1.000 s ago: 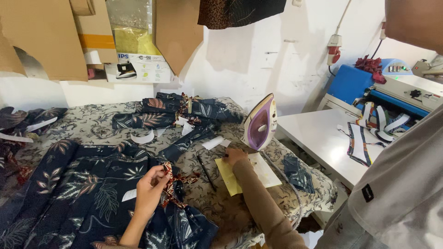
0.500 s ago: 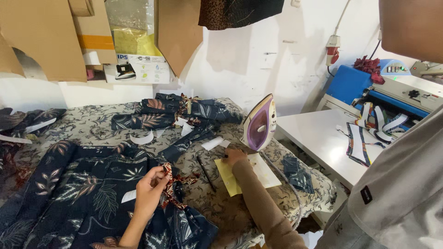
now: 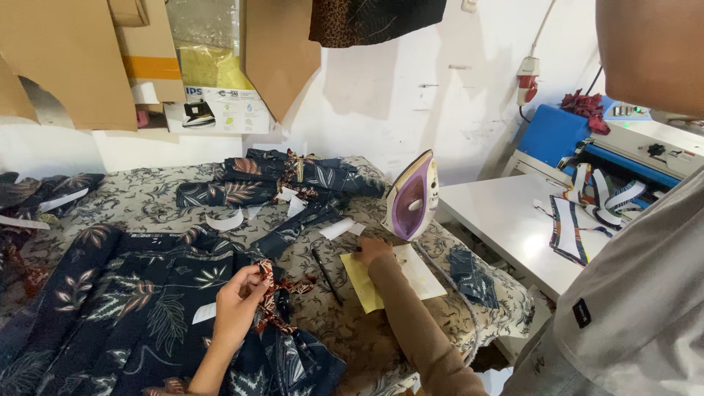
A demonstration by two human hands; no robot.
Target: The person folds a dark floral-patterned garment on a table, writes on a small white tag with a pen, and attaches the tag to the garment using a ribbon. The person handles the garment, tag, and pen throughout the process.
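My left hand (image 3: 238, 304) pinches a red-brown patterned fabric strip (image 3: 275, 297) above a dark blue leaf-print garment (image 3: 132, 308) spread on the padded ironing table (image 3: 345, 334). My right hand (image 3: 372, 249), in a brown sleeve, rests with curled fingers on the upper left corner of a yellow paper piece (image 3: 363, 282) that lies beside a white paper (image 3: 422, 271). A dark pen-like tool (image 3: 326, 275) lies between my hands. An iron (image 3: 412, 196) with a purple sole stands upright just beyond my right hand.
More folded dark print pieces (image 3: 279, 176) and white paper slips (image 3: 224, 220) lie further back. A white table (image 3: 499, 213) at the right carries striped strips (image 3: 568, 231) and a blue machine (image 3: 587, 139). A person in a grey shirt (image 3: 631, 308) stands close at the right. Cardboard shapes (image 3: 66, 59) hang above.
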